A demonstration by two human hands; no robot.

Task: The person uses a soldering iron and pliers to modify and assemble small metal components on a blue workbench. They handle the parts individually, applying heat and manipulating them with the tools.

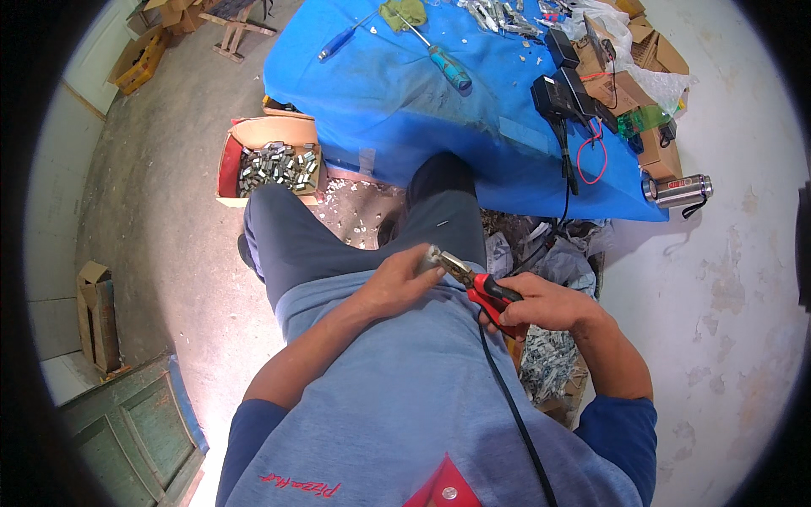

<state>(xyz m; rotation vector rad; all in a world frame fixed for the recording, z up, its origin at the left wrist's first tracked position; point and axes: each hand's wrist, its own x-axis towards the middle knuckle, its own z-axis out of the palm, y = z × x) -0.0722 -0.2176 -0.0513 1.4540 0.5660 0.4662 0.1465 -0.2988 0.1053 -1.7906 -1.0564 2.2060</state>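
Observation:
Over my lap, my left hand (395, 283) pinches a small whitish, shiny piece (430, 255) between thumb and fingers. What kind of piece it is, I cannot make out. Red-and-black pliers (483, 292) are gripped in my right hand (547, 302), with the fingers wrapped round the handles. Their metal jaws point up and left and meet the small piece at my left fingertips. Whether the jaws bite on it is too small to tell. A black cable (517, 406) runs down over my apron (380, 406) from beneath the right hand.
Ahead stands a table under a blue cloth (355, 101), bearing a teal-handled screwdriver (449, 68), a blue-handled screwdriver (336, 44) and black power adapters (553, 97). A cardboard box (263, 131) of small metal parts sits left of my knee. A steel flask (683, 192) lies at the right.

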